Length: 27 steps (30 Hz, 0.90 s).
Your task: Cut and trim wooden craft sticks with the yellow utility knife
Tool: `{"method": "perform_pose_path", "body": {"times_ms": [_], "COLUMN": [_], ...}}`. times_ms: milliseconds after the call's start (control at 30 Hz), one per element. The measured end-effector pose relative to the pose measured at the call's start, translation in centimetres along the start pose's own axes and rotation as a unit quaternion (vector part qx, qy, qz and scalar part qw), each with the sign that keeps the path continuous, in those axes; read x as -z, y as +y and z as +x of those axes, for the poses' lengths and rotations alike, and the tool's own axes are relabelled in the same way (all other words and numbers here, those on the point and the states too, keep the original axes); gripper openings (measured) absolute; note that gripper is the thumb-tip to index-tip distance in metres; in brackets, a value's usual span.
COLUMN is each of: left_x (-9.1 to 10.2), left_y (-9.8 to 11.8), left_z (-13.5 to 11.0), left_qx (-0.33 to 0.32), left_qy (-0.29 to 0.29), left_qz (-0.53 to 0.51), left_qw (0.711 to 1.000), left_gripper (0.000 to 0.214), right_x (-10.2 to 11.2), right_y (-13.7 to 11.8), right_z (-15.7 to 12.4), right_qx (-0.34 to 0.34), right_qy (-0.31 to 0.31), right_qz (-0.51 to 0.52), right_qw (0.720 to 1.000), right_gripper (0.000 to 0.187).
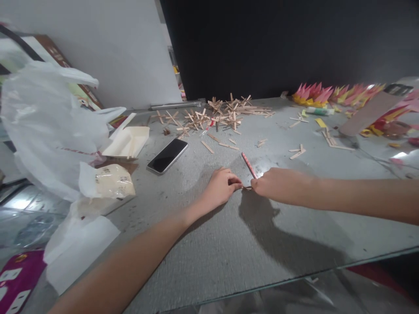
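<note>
My left hand is closed in a pinch at one end of a small, thin wooden stick just above the table. My right hand is curled into a fist at the stick's other end. A slim red patterned pencil slants up and to the left out of the right fist; its lower end is hidden by the fingers. Beyond the hands lie loose wooden sticks and a heap of crossed wooden sticks.
A phone lies left of the hands, beside a cream tray and a white plastic bag. Pink and yellow paper flowers, a glue tube and a cardboard tube sit at back right. The table's glass edge runs nearby.
</note>
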<state>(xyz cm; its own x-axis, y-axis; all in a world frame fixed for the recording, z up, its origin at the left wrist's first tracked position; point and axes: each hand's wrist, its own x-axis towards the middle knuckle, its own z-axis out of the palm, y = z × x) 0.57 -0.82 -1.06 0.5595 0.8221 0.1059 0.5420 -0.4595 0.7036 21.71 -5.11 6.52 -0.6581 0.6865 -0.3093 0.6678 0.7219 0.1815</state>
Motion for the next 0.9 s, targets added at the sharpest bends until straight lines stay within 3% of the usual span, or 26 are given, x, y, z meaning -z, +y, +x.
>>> {"method": "perform_pose_path", "body": {"times_ms": [100,200,400,533,667,767,900], "left_x": [0.1,0.1,0.1,-0.1,0.1,0.3,0.0], "left_y": [0.0,-0.1,-0.2,-0.2,0.6,1.7,2.6], "left_z": [0.0,0.1,0.0,0.0,-0.5,-1.5,-3.0], "left_qx": [-0.003,-0.004,-0.009,-0.002,-0.032,-0.076,-0.077], "left_qy": [-0.002,0.001,-0.003,0.013,0.014,-0.008,-0.018], "left_qz": [0.007,0.017,0.032,0.054,0.111,0.207,0.331], "left_qw": [1.0,1.0,0.999,0.998,0.993,0.975,0.94], "left_gripper": [0.007,0.007,0.008,0.008,0.011,0.019,0.025], "right_x": [0.5,0.6,0.7,1.3,0.7,0.0,-0.3], "right_y": [-0.4,-0.9,-1.1,0.0,1.6,2.4,2.2], "right_z": [0.7,1.0,0.1,-1.2,-2.1,-2.4,-2.2], "right_qx": [0.043,0.071,0.11,0.126,0.023,-0.083,-0.184], "right_qy": [-0.039,-0.042,0.009,0.049,0.069,0.089,0.167], "right_qz": [-0.039,-0.07,-0.161,-0.154,-0.102,-0.039,0.138], "right_qw": [0.998,0.994,0.981,0.979,0.992,0.992,0.959], "right_gripper": [0.024,0.025,0.026,0.025,0.014,0.026,0.033]}}
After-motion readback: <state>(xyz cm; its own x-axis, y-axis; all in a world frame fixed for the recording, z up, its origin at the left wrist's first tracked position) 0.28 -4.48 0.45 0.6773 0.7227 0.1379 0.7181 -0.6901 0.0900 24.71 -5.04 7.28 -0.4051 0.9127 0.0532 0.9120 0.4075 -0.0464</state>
